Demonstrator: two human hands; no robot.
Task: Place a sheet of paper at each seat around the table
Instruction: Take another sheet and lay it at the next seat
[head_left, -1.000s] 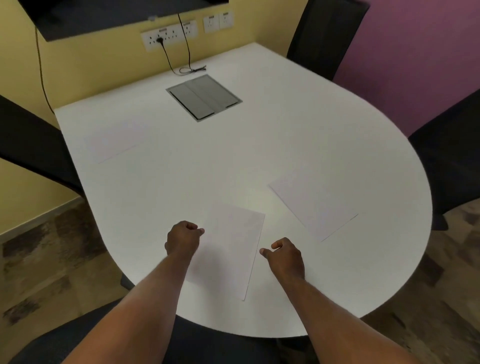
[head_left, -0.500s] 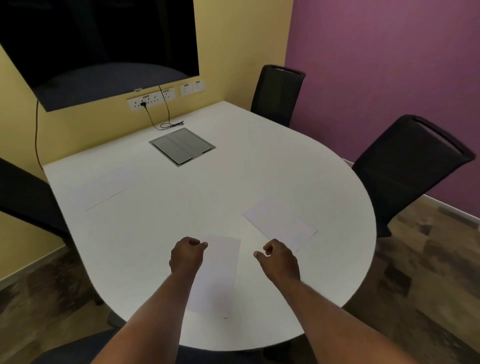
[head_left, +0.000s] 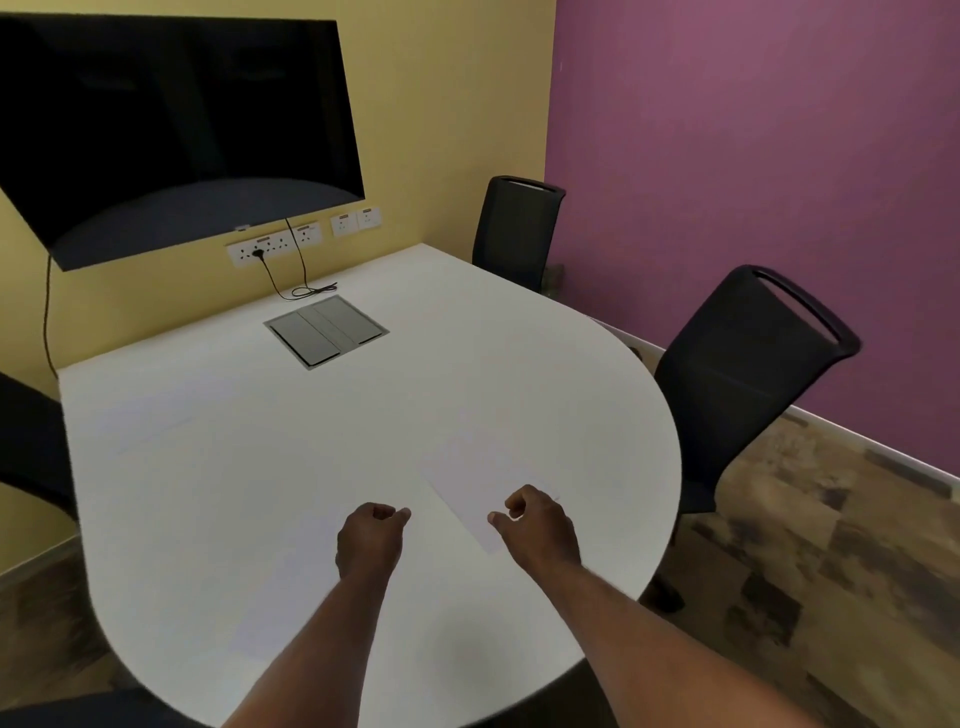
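Since the earlier frames the view has lifted, so the dark wall screen (head_left: 171, 130) and two black chairs on the right now show in full, and both hands sit lower in the picture. The left hand (head_left: 370, 540) is loosely clenched above the white table (head_left: 363, 426), over the near sheet of paper (head_left: 291, 577), which lies flat under the left forearm; whether the fingers pinch its edge is hard to tell in the blur. The right hand (head_left: 537, 527) is half curled, thumb out, empty, over the corner of a second sheet (head_left: 467, 480) lying toward the near right chair (head_left: 737, 374). A third, faint sheet (head_left: 145, 421) lies at the left edge, by another chair (head_left: 31, 447). The far chair (head_left: 517, 228) has no sheet before it.
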